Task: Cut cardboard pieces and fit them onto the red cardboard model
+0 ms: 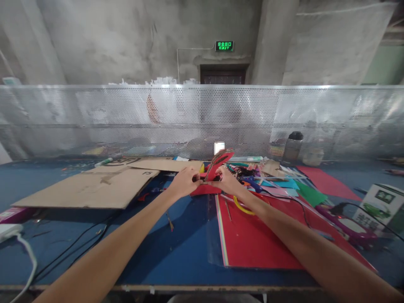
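Note:
Both of my hands are out in front of me at the middle of the table, closed on a red paper-and-cardboard craft piece [221, 160]. Its upper part rises tilted to the right, with a dark patch on its red face; a flat red part lies lower, between and below the fingers. My left hand [187, 182] pinches its left side. From the right, my right hand [227, 181] grips near the base, its fingertips partly hidden. Under my right forearm lies a stack of red paper sheets [261, 244], with a yellow curved handle [242, 206] showing beside the arm.
Flat brown cardboard sheets [91, 185] lie left. Behind my right hand is a clutter of coloured paper, a blue tool [251, 183] and strips. Farther right stand a bottle [293, 147], a jar [312, 155] and a white box [380, 206]. A perforated metal screen [126, 113] closes the back.

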The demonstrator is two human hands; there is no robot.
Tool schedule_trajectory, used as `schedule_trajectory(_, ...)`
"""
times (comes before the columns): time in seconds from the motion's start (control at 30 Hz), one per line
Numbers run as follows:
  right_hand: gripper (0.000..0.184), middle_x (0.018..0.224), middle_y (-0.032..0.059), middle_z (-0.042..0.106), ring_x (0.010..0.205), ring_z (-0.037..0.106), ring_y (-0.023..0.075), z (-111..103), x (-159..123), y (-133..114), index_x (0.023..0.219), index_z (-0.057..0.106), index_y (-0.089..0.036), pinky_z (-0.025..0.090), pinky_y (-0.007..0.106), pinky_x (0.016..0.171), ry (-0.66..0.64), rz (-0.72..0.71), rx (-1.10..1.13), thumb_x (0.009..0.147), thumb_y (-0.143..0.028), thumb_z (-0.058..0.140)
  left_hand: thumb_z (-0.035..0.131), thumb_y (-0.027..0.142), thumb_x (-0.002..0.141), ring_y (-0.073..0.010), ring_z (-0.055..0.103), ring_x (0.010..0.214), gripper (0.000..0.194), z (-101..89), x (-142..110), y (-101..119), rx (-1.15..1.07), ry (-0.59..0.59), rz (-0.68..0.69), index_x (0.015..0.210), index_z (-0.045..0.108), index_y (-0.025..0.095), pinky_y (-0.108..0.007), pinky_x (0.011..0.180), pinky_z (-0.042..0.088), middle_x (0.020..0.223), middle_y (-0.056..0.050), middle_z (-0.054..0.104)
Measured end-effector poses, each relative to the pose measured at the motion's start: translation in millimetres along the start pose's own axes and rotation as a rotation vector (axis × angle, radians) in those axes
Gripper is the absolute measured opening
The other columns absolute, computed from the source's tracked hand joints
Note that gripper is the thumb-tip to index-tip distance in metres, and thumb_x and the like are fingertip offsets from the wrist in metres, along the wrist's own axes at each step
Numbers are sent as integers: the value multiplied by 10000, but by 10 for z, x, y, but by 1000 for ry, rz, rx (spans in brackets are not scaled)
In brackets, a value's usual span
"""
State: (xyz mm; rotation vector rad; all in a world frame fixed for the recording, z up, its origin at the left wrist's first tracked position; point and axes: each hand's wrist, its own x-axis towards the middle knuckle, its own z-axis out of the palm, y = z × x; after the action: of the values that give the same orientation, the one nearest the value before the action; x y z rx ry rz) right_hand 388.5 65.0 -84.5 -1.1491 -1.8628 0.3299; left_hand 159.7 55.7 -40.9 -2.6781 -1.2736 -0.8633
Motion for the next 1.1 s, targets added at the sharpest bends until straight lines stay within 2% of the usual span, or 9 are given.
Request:
schedule_trajectory(0.17,373,1026,48,675,938,636,208,-28,50,21,955,587,-196,508,354,830,-10,131,146,680,-308,813,606,279,880,-263,624,931,119,-90,28,-127,-30,-71,89,810,667,205,-397,870,476,917,-72,671)
schedule_trajectory(0.33,201,961,50,699,774,644,178,-171,59,-36,978,645,-224,510,272,601,-139,371,277,879,-399,631,569,318,899,-227,654,914,159,-174,56,-321,-157,-122,64,840,676,215,-367,876,479,954,-48,724)
schedule_trajectory(0.43,196,1043,71,708,835,662,195,-242,31,-70,998,664,-222,523,254,578,-156,330,259,855,-356,676,577,301,882,-222,653,919,139,-212,56,-355,-171,-138,60,844,680,215,-356,869,479,959,-49,723)
schedule_trajectory(0.57,331,1235,111,658,899,672,189,-288,-11,-86,1100,654,-210,557,263,636,-204,264,218,784,-239,747,604,295,858,-228,639,931,125,-266,46,-329,-155,-179,73,848,699,214,-361,871,469,968,-52,715)
schedule_trajectory(0.77,349,1257,128,631,910,661,187,-264,-4,-52,1114,613,-190,564,265,645,-214,253,185,788,-208,739,621,276,848,-224,647,953,119,-235,66,-403,-205,-192,73,847,724,218,-359,902,468,996,-47,725)
schedule_trajectory(0.93,317,1244,124,631,924,661,195,-258,-7,-70,1121,614,-203,569,265,641,-215,274,182,825,-260,715,616,286,871,-217,649,940,128,-192,77,-470,-211,-191,93,860,727,223,-363,910,468,983,-39,729)
schedule_trajectory(1.1,311,1253,118,630,887,662,178,-257,-5,-56,1122,610,-205,566,257,633,-215,264,170,822,-206,690,626,211,834,-218,657,962,115,-179,88,-486,-235,-179,92,856,737,224,-368,922,477,1012,-38,731)
